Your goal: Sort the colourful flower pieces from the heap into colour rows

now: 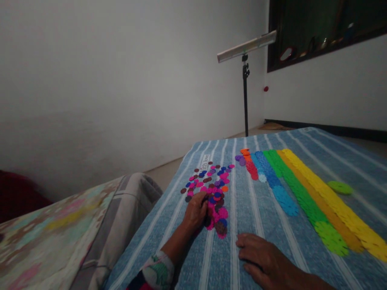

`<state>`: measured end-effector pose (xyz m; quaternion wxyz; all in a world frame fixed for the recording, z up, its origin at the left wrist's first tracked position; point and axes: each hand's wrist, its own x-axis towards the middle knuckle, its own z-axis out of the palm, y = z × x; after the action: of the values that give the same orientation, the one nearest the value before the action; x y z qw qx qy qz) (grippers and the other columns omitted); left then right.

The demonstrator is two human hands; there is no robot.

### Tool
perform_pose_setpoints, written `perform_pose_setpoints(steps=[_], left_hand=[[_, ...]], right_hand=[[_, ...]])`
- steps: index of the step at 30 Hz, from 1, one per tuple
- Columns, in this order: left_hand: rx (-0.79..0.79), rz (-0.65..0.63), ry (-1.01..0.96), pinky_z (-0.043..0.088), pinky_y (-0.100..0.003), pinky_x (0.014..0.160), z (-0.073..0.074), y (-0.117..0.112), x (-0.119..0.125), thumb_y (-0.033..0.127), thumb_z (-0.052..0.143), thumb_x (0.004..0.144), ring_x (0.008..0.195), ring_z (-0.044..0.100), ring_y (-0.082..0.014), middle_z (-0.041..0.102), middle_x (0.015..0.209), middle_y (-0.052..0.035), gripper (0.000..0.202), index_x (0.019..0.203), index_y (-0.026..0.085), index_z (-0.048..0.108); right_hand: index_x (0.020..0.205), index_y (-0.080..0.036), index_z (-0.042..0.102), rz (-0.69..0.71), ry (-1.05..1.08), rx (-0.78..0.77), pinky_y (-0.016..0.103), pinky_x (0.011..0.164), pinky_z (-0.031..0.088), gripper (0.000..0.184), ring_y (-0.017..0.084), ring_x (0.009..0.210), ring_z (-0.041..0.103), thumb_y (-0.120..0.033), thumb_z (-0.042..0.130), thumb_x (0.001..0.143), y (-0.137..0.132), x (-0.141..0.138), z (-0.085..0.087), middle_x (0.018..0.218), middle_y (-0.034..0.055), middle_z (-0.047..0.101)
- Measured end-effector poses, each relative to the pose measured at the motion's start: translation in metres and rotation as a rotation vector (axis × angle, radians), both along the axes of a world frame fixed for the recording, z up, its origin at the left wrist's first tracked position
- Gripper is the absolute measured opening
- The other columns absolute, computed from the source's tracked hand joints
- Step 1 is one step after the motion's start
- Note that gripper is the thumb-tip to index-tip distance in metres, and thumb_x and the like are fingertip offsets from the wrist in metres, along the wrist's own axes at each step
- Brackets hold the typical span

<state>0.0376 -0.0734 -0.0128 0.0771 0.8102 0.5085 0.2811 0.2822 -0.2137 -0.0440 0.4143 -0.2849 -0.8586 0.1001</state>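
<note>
Small notched plastic discs point(224, 212) in pink, dark blue, brown and purple lie in a loose pile on a blue striped cloth point(169, 241). My left hand point(196, 211) reaches into the pile's left side, its fingers bent together among the discs; what the fingertips hold is hidden. To the right of the pile my right hand point(263, 253) rests low over the cloth, fingers apart and slightly bent, with no disc seen in it. Sorted discs form overlapping rows further right: a yellow row point(326, 189), an orange-yellow row point(323, 209), a green row point(299, 189) and a blue row point(270, 173).
Shorter groups of red discs point(251, 170) and purple discs point(241, 160) sit at the far end. A lone lime disc point(340, 187) lies right of the yellow row. Behind stands a lamp on a black stand point(245, 96). A fabric-covered surface point(60, 225) is at left.
</note>
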Motion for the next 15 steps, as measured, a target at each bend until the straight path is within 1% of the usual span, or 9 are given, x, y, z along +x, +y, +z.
perform_pose_setpoints(steps=[3, 5, 9, 11, 13, 15], left_hand=[[-0.015, -0.031, 0.026, 0.05, -0.037, 0.092, 0.004, 0.014, 0.017, 0.014, 0.047, 0.081, 0.1, 0.063, -0.0213, 0.07, 0.103, -0.0084, 0.026, 0.097, 0.017, 0.067], [-0.017, -0.021, 0.058, 0.049, -0.035, 0.091, 0.007, 0.025, 0.028, 0.014, 0.047, 0.081, 0.098, 0.063, -0.0208, 0.069, 0.099, -0.0082, 0.023, 0.092, 0.016, 0.067], [-0.028, 0.086, 0.195, 0.046, -0.034, 0.09, 0.018, 0.048, 0.043, 0.017, 0.049, 0.084, 0.095, 0.062, -0.0215, 0.069, 0.095, -0.0089, 0.02, 0.089, 0.016, 0.068], [-0.057, 0.129, 0.278, 0.045, -0.033, 0.088, 0.025, 0.06, 0.047, 0.021, 0.052, 0.084, 0.095, 0.062, -0.0223, 0.07, 0.095, -0.0091, 0.019, 0.089, 0.017, 0.07], [-0.114, 0.128, 0.325, 0.045, -0.032, 0.082, 0.033, 0.071, 0.05, 0.025, 0.057, 0.083, 0.091, 0.062, -0.0225, 0.07, 0.092, -0.0088, 0.017, 0.087, 0.017, 0.072], [-0.197, 0.096, 0.336, 0.044, -0.029, 0.074, 0.038, 0.08, 0.051, 0.025, 0.062, 0.079, 0.081, 0.062, -0.021, 0.069, 0.082, -0.0068, 0.013, 0.08, 0.017, 0.072]], right_hand=[[0.095, -0.02, 0.066, 0.026, 0.009, -0.024, 0.033, 0.098, 0.052, 0.029, 0.019, 0.104, 0.067, -0.006, 0.045, 0.081, 0.006, -0.001, -0.001, 0.104, 0.0087, 0.072], [0.088, -0.02, 0.066, 0.012, 0.017, -0.033, 0.031, 0.093, 0.054, 0.028, 0.019, 0.097, 0.068, -0.005, 0.043, 0.082, 0.009, 0.0, 0.0, 0.098, 0.0081, 0.072], [0.081, -0.021, 0.063, -0.121, 0.048, -0.027, 0.03, 0.078, 0.057, 0.027, 0.02, 0.086, 0.067, -0.006, 0.04, 0.085, 0.017, 0.01, 0.001, 0.082, 0.007, 0.068], [0.079, -0.021, 0.061, -0.206, 0.045, -0.038, 0.031, 0.074, 0.057, 0.027, 0.02, 0.083, 0.066, -0.008, 0.039, 0.088, 0.022, 0.015, -0.001, 0.08, 0.0066, 0.066], [0.078, -0.021, 0.06, -0.269, 0.041, -0.038, 0.031, 0.073, 0.056, 0.025, 0.02, 0.081, 0.066, -0.009, 0.04, 0.089, 0.025, 0.018, -0.004, 0.082, 0.0068, 0.066], [0.079, -0.021, 0.059, -0.289, 0.028, -0.028, 0.032, 0.073, 0.055, 0.025, 0.02, 0.082, 0.065, -0.009, 0.04, 0.088, 0.027, 0.019, -0.005, 0.086, 0.0073, 0.067]])
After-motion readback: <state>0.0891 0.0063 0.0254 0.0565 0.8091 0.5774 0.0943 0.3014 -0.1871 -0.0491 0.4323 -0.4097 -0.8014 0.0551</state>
